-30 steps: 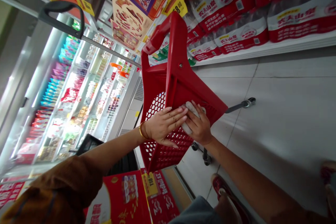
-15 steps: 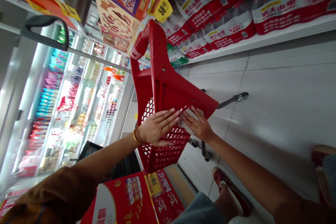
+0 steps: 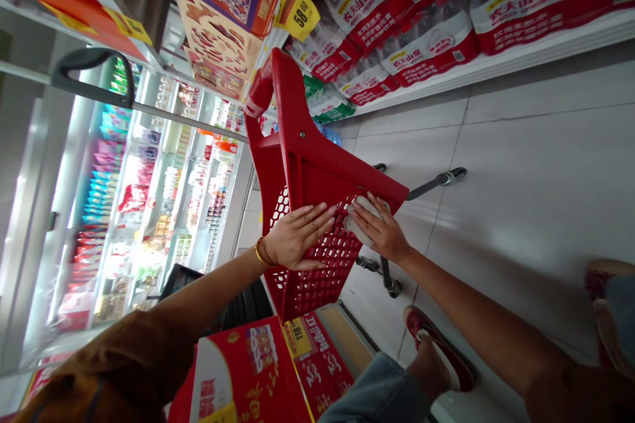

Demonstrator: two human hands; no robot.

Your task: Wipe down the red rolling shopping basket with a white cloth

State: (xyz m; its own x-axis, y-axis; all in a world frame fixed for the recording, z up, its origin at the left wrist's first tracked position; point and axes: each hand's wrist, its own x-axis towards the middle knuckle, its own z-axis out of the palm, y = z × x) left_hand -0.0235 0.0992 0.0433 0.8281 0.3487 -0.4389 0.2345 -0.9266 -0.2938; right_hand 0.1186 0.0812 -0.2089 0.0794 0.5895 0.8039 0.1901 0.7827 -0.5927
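Note:
A red plastic shopping cart [image 3: 317,165] with a perforated side stands in the middle of the view, which is tilted sideways. My left hand [image 3: 300,238], with a gold bracelet at the wrist, lies flat on the cart's side, fingers stretched and holding nothing. Just to its right, my right hand [image 3: 380,231] presses a pale crumpled cloth [image 3: 364,211] against the perforated panel near the cart's edge. The cloth shows between and beyond its fingers.
Packs of bottled water [image 3: 426,46] line a white shelf at the upper right. Red boxes [image 3: 248,370] stand below the cart. A lit shelf of goods [image 3: 133,198] is at the left. A grey handle [image 3: 94,76] juts in at the upper left. Cart wheels [image 3: 454,175] rest on the tiled floor.
My right hand and the cloth have shifted slightly, and more of the cloth shows above the fingers. My left hand stays flat on the cart. The whole view has moved a little.

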